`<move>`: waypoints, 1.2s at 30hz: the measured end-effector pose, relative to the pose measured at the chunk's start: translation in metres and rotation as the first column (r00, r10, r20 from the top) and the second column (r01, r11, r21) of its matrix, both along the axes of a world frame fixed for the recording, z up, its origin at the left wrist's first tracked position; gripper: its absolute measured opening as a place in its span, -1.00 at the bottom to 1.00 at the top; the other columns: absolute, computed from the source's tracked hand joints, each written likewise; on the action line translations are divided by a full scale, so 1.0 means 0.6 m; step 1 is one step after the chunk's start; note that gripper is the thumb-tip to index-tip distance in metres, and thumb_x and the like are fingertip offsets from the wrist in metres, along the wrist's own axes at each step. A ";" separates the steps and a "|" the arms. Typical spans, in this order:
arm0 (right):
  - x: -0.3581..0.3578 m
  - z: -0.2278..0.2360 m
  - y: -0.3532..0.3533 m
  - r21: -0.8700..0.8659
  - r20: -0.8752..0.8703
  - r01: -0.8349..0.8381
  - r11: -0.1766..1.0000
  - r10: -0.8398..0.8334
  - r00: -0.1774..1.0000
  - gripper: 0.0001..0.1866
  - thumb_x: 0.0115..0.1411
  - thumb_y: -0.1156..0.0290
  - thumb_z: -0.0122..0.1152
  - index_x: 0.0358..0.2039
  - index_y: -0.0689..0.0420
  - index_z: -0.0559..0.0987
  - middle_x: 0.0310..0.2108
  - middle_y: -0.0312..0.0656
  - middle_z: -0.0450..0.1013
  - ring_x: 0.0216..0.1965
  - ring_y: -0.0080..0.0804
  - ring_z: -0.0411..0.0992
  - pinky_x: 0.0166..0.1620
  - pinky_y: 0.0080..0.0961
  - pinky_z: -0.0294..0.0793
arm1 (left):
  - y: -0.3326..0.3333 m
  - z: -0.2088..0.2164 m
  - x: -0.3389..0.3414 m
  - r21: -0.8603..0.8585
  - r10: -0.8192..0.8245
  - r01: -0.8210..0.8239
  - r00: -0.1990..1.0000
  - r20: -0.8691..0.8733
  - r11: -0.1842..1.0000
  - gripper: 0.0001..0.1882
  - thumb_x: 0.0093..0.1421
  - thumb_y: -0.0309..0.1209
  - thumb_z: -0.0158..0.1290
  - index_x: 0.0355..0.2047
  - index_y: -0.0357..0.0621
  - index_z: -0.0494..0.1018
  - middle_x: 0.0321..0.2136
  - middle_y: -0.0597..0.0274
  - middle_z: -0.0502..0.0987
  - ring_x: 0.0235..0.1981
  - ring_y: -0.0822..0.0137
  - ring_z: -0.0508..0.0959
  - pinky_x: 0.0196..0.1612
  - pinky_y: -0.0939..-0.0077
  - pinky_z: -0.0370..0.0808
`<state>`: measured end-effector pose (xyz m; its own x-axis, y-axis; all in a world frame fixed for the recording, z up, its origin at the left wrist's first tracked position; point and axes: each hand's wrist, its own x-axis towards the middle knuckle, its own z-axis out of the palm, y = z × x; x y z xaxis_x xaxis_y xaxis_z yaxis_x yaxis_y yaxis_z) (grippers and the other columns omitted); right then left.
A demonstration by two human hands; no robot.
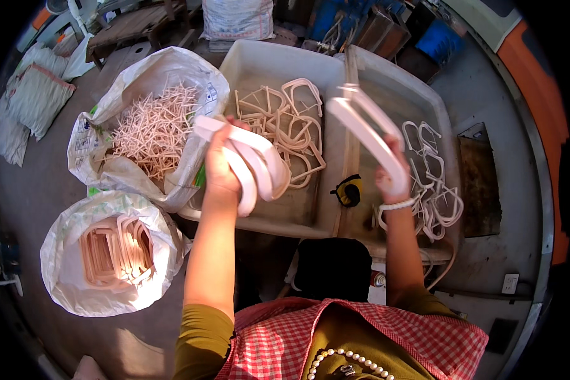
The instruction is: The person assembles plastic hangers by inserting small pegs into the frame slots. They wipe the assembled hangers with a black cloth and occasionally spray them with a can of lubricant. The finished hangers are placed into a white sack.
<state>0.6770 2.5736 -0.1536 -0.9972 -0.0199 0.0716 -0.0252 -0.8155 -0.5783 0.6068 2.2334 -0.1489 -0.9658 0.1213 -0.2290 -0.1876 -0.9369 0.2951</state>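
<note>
Several curved pieces point(259, 166), pale pink and smooth, were up in the left hand point(220, 166), fanned side by side above the left tub point(263, 60)! From where I stood, their broad faces caught the light and turned nearly white, straight at the upper end, then swinging round into fat, rounded bends. The grip there was closed, fingers curled about the straight part of the bundle.

And over on the right, a long, pale frame point(367, 123) tilted high above the right tub point(386, 73), its outline smeared by blur: two slim sides running next to each other down to a rounded bend. The right hand point(392, 176) was clasped about that lower end, though I couldn't tell where every finger lay.

Below, tangled pink loops point(297, 130) lay in the left tub, and whiter loops point(432, 183) sprawled in the right one. Off to the left, one sack point(85, 149) brimmed with thin pink sticks point(155, 130), while a nearer sack point(60, 256) held rounded frames stacked upright point(114, 250), packed tightly together.
</note>
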 end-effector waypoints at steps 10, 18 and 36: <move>-0.046 -0.085 -0.168 -0.085 0.457 -0.037 0.996 0.072 0.887 -0.77 0.25 0.15 0.08 -0.21 0.00 0.48 -0.54 -0.33 0.36 -0.66 -0.69 0.18 -0.59 -0.74 0.23 | 0.041 0.018 0.051 -0.065 -0.213 0.207 0.971 -0.107 0.976 -0.62 0.01 -0.35 0.12 -0.14 -0.04 0.34 -0.17 0.12 0.44 -0.09 0.16 0.45 0.01 0.20 0.42; -0.039 -0.092 -0.202 0.361 0.517 -0.036 0.932 -0.168 0.839 -0.69 0.25 0.15 0.08 -0.17 0.13 0.40 -0.49 -0.29 0.37 -0.51 -0.58 0.31 -0.42 -0.61 0.38 | 0.032 0.009 0.051 -0.104 -0.339 0.338 0.941 0.006 0.936 -0.51 0.00 -0.30 0.16 -0.06 -0.15 0.32 -0.21 0.04 0.50 -0.18 0.16 0.50 -0.05 0.21 0.47; -0.128 0.053 -0.326 0.410 0.021 0.175 0.895 -0.201 0.979 -0.77 0.28 0.28 0.01 -0.37 0.21 0.44 -0.44 -0.16 0.45 -0.31 -0.39 0.46 -0.21 -0.47 0.45 | 0.020 -0.007 0.053 -0.603 -0.359 0.253 0.931 -0.060 0.757 -0.61 -0.01 -0.54 0.14 -0.11 -0.22 0.42 -0.29 0.25 0.51 -0.27 0.42 0.50 -0.17 0.47 0.43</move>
